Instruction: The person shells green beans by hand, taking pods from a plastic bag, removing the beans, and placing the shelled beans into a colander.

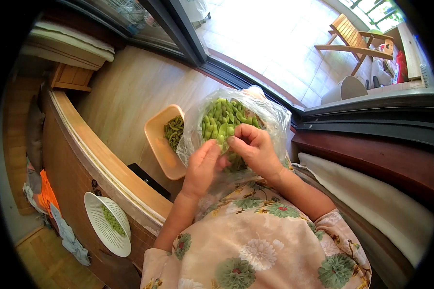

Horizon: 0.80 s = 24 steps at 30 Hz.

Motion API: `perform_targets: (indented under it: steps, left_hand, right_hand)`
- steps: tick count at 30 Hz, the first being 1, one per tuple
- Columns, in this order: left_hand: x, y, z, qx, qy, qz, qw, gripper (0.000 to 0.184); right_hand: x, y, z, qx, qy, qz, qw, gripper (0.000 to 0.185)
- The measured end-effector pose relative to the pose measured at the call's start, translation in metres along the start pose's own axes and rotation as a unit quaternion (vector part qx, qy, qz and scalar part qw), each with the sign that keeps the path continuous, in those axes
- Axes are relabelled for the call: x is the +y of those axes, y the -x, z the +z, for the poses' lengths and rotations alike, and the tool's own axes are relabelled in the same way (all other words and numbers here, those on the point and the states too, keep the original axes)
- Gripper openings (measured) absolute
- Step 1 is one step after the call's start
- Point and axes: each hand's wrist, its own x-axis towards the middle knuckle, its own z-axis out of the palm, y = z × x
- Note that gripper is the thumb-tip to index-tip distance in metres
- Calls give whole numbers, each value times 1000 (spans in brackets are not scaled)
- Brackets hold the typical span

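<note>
Between my two hands is a green edamame pod (222,136), which looks split open with pale beans showing. My left hand (202,164) pinches its lower left end. On the other side, the thumb and fingers of my right hand (256,148) close on the pod's right edge. Right behind my hands, a clear plastic bag (190,120) stands open, full of whole edamame pods (229,110). A peach plastic tub (154,126) to the left of the bag holds darker, emptied-looking pods (173,131).
A white colander (95,212) with shelled green beans (112,220) rests on the brown seat (74,168) at left. A dark sliding-door frame (255,79) runs behind the bag. Outside it stands a wooden folding chair (354,41). Pale cushioning (361,207) lies at right.
</note>
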Motion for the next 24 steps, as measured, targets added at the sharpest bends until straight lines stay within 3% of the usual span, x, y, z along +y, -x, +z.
perform_targets:
  steps: [3, 9, 12, 17, 21, 24]
  left_hand:
    - [5, -1, 1, -6, 36, -26, 999, 35]
    - [4, -1, -4, -26, 122, -46, 991, 29]
    - [2, -2, 0, 9, 24, -22, 999, 26]
    - [-4, -3, -2, -7, -33, 25, 999, 25]
    - [-5, -6, 4, 28, -58, 68, 996, 26]
    - [9, 0, 7, 40, -123, 51, 990, 28]
  right_hand:
    - [3, -1, -2, -7, -3, 9, 1000, 14]
    - [12, -3, -5, 0, 8, 7, 1000, 10]
    - [22, -6, -7, 24, 31, -22, 999, 8]
    - [13, -2, -1, 35, 15, -28, 999, 19]
    - [13, 0, 1, 64, 63, -67, 994, 18]
    - [7, 3, 3, 59, 78, -55, 994, 16]
